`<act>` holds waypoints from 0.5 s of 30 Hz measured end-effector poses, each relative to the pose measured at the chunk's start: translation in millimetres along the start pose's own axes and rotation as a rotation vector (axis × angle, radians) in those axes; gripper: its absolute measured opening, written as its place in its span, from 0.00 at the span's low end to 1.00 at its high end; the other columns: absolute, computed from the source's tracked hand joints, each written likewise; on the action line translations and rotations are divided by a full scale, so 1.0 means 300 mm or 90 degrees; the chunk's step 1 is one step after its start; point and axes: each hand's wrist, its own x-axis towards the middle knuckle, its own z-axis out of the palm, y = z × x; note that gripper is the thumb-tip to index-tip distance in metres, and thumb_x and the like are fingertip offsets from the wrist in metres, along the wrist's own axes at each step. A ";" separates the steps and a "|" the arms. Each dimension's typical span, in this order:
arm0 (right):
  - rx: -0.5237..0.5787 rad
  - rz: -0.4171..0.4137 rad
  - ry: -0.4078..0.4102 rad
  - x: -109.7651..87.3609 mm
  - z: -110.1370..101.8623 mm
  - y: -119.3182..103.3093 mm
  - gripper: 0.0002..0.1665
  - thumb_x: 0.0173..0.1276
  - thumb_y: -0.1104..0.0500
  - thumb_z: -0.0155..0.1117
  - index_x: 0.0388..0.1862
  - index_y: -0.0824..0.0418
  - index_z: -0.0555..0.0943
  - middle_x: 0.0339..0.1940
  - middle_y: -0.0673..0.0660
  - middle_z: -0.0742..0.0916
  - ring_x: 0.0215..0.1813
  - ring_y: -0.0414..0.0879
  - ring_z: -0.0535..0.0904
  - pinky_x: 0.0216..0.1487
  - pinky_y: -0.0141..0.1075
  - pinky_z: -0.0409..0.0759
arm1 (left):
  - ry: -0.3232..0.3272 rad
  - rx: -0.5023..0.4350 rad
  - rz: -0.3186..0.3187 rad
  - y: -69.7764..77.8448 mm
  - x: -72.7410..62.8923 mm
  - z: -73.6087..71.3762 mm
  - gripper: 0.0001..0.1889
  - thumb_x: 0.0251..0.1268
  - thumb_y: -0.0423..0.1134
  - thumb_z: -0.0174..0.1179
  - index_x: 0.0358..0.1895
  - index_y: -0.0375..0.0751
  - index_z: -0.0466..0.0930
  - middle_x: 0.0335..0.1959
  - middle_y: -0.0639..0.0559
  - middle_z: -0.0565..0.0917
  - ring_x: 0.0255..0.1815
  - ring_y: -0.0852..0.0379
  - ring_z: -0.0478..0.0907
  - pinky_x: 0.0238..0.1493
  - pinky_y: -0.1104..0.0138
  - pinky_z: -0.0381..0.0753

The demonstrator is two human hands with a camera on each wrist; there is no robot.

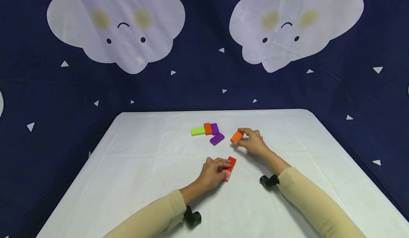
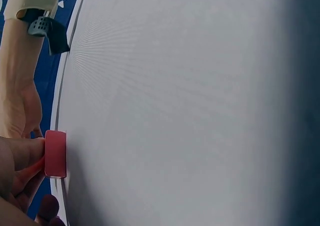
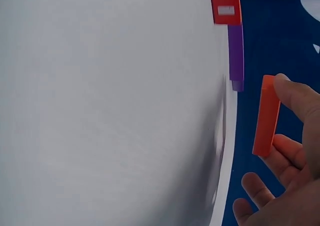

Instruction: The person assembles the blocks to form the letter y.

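My left hand [image 1: 212, 173] grips a flat red block [image 1: 231, 163] by its sides, low over the white table; the left wrist view shows the end of this red block [image 2: 55, 154]. Farther right and back, my right hand [image 1: 253, 142] pinches an orange block [image 1: 236, 136] between thumb and fingers. In the right wrist view the orange block [image 3: 267, 117] hangs tilted, raised off the tabletop. Nearest to it lies a loose purple block [image 1: 217, 139], set at an angle. Behind it, a lime green block [image 1: 198, 131], an orange-red block [image 1: 208, 128] and another purple block [image 1: 215, 128] lie side by side.
A white cloth-covered table [image 1: 134, 181] spreads under both arms. Its far edge meets a dark blue curtain [image 1: 198, 85] printed with clouds and small triangles. Black wrist-worn devices [image 1: 192, 217] stick out below both sleeves.
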 end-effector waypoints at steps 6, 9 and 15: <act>0.003 -0.024 -0.014 -0.041 0.010 0.024 0.40 0.53 0.44 0.71 0.65 0.54 0.72 0.61 0.60 0.79 0.59 0.59 0.67 0.55 0.53 0.67 | -0.005 -0.007 0.001 0.000 -0.002 0.003 0.15 0.54 0.33 0.64 0.47 0.43 0.85 0.53 0.56 0.83 0.42 0.59 0.66 0.47 0.64 0.59; -0.002 -0.028 -0.021 -0.061 0.016 0.037 0.40 0.53 0.44 0.71 0.65 0.53 0.73 0.60 0.60 0.79 0.57 0.57 0.67 0.52 0.49 0.67 | -0.004 -0.009 0.007 -0.001 -0.001 0.003 0.15 0.54 0.33 0.64 0.47 0.42 0.84 0.53 0.55 0.83 0.42 0.59 0.65 0.46 0.65 0.59; -0.009 -0.039 -0.031 -0.094 0.026 0.047 0.40 0.51 0.43 0.72 0.63 0.51 0.74 0.59 0.60 0.79 0.55 0.55 0.68 0.50 0.44 0.67 | -0.004 0.000 0.008 -0.003 0.000 0.001 0.15 0.54 0.34 0.63 0.48 0.43 0.84 0.54 0.56 0.83 0.42 0.59 0.65 0.45 0.66 0.59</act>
